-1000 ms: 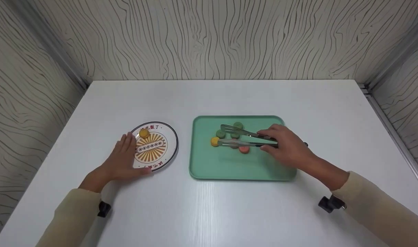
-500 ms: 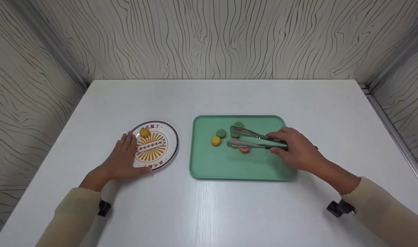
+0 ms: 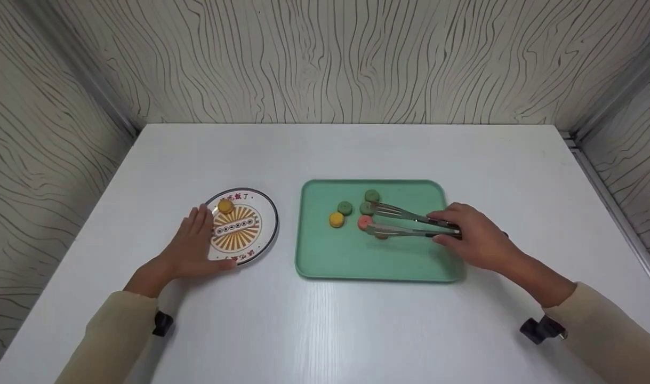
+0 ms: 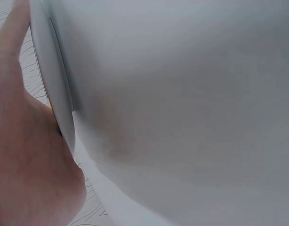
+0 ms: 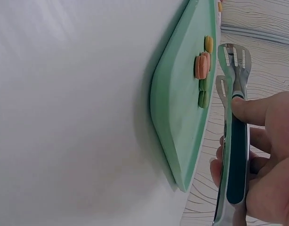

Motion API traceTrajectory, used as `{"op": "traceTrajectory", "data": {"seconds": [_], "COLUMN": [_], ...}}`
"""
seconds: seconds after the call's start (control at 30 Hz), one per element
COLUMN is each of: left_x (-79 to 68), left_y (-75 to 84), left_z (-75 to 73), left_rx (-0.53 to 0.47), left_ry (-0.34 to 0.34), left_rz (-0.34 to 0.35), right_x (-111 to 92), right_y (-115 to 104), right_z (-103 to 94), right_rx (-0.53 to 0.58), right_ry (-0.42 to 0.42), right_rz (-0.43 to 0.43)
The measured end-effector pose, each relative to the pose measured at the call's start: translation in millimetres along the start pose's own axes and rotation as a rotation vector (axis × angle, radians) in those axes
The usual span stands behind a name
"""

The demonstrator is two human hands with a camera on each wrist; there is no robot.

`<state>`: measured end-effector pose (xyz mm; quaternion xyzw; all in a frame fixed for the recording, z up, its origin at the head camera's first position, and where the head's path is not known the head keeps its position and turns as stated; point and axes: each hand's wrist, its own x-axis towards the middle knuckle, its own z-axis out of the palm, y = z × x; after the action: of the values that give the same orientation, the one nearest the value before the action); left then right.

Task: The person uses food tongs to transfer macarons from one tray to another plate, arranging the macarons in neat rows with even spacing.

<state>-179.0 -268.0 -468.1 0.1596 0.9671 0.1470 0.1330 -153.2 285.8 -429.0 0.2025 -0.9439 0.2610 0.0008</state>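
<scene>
While the thumb and curled fingers of my right hand [image 3: 479,237] grip the tongs [image 3: 410,232], the tool's two arms stand apart, their tips over the middle of the green tray [image 3: 325,261] and, I judge, raised off it. Under and around those tips, from the tray's centre toward its far edge, lie three green macarons [image 3: 345,208], two pink macarons [image 3: 364,222] and one yellow macaron [image 3: 336,219]. Left of the tray, my left hand [image 3: 186,253] keeps its fingers straight and together against the plate [image 3: 263,242], thumb spread; another yellow one sits there. I'd call this aiming — the next move probably calls for lowering the tips astride one macaron and squeezing gently without nudging its neighbours.
</scene>
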Motion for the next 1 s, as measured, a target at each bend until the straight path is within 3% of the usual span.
{"op": "traceTrajectory", "data": {"seconds": [0.6,1.0], "left_x": [0.6,-0.8], "left_y": [0.3,0.8], "left_z": [0.8,-0.1], "left_rx": [0.009,-0.003], "left_ry": [0.007,0.003], "left_rz": [-0.003,0.003], "right_x": [-1.8,-2.1], "right_y": [10.6,12.7], "right_z": [4.2,7.8], "right_rx": [0.018,0.006], "right_ry": [-0.022,-0.014], "right_rz": [0.032,-0.006]}}
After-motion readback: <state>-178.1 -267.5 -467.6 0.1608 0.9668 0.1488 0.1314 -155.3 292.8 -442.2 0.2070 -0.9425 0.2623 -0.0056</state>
